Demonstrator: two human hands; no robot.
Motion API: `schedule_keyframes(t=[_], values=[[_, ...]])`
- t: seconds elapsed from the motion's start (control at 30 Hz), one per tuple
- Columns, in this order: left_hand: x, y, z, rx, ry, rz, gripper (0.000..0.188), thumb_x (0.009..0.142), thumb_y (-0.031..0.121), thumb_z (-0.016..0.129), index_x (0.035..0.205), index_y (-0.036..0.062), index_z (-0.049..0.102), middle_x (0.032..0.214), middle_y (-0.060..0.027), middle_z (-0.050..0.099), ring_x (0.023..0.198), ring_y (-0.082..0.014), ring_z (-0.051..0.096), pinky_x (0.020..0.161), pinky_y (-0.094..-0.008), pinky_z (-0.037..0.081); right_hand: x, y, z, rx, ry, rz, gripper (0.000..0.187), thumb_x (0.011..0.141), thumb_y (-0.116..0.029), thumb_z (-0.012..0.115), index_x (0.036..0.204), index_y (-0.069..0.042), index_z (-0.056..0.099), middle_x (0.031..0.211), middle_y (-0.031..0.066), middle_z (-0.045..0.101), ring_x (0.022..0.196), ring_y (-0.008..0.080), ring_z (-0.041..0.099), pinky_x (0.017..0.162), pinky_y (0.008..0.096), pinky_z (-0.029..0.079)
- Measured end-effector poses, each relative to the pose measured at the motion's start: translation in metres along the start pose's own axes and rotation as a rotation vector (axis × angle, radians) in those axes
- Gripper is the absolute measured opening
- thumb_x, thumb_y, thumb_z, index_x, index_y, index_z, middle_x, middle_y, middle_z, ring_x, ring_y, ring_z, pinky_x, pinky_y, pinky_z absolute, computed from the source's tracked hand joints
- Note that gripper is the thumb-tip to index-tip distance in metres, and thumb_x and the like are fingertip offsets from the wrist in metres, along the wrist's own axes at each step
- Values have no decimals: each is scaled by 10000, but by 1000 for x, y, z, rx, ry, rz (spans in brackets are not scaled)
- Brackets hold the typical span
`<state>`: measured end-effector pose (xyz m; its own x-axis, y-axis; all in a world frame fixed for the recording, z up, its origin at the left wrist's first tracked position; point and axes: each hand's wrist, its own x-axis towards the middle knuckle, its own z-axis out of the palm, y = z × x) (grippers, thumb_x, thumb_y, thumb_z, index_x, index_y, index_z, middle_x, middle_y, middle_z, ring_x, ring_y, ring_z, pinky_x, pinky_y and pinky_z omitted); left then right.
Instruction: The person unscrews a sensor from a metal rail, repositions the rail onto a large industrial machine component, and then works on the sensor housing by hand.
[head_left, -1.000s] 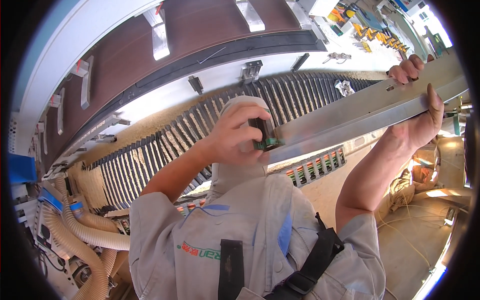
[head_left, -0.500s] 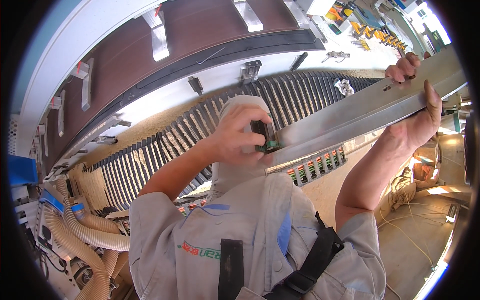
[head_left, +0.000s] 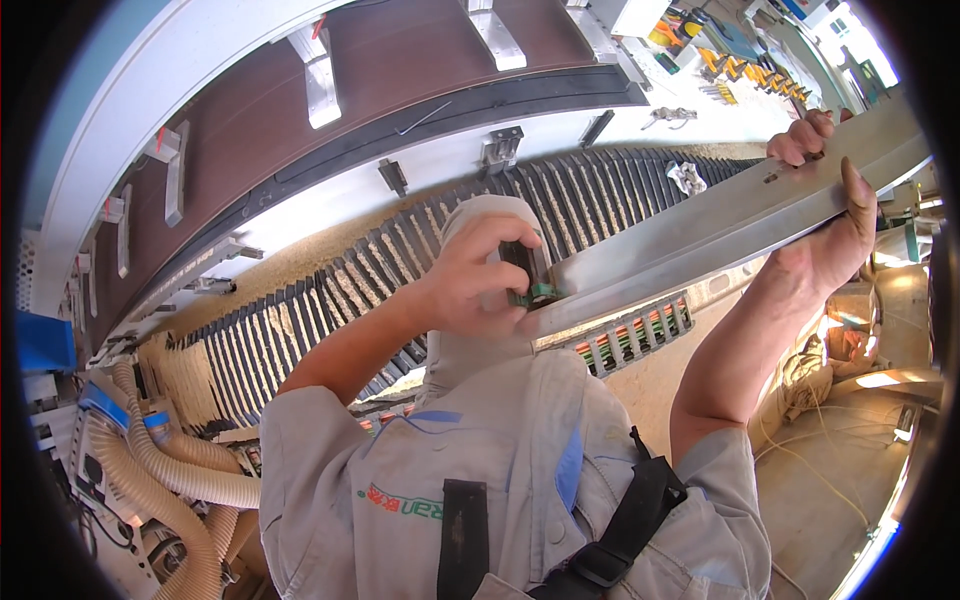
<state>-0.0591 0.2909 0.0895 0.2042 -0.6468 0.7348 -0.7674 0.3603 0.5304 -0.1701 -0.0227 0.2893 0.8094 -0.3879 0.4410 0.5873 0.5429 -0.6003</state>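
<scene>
A long silver metal channel profile (head_left: 690, 245) slants across in front of my chest, rising to the right. My right hand (head_left: 845, 210) grips it near its far right end, with the thumb along the near edge and fingertips curled over the far edge. My left hand (head_left: 475, 275) is closed on a small dark block with green edges (head_left: 528, 272), held against the profile's left end. Some fingers of that hand are hidden behind the block, and how the block meets the profile cannot be made out.
Beyond the profile runs a black ribbed bellows cover (head_left: 400, 255) strewn with wood shavings. A machine bed (head_left: 400, 60) with metal brackets stands past it. Beige ribbed hoses (head_left: 200, 475) are at lower left, a cable chain (head_left: 640, 335) below the profile, orange clamps (head_left: 750, 70) at upper right.
My hands keep their grips on the profile and the block. The profile's right end and my right hand have shifted very slightly left; otherwise little differs.
</scene>
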Motion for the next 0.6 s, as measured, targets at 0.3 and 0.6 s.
schedule_keyframes(t=[0.3, 0.6], values=[[7, 1, 0, 9, -15, 7, 240, 673, 129, 759, 882, 96, 645, 1283, -178, 549, 1169, -373, 556, 993, -478, 439, -1, -4, 0, 13, -40, 9, 424, 881, -32, 586, 1295, 44, 538, 1151, 195, 480, 1016, 257, 456, 856, 403, 404], [2, 1, 5, -45, 7, -52, 226, 712, 150, 756, 895, 91, 639, 1270, -185, 561, 1155, -373, 558, 988, -475, 440, -2, -6, -2, 18, -48, 8, 431, 876, -23, 586, 1297, 49, 526, 1148, 190, 474, 1025, 261, 452, 860, 407, 405]])
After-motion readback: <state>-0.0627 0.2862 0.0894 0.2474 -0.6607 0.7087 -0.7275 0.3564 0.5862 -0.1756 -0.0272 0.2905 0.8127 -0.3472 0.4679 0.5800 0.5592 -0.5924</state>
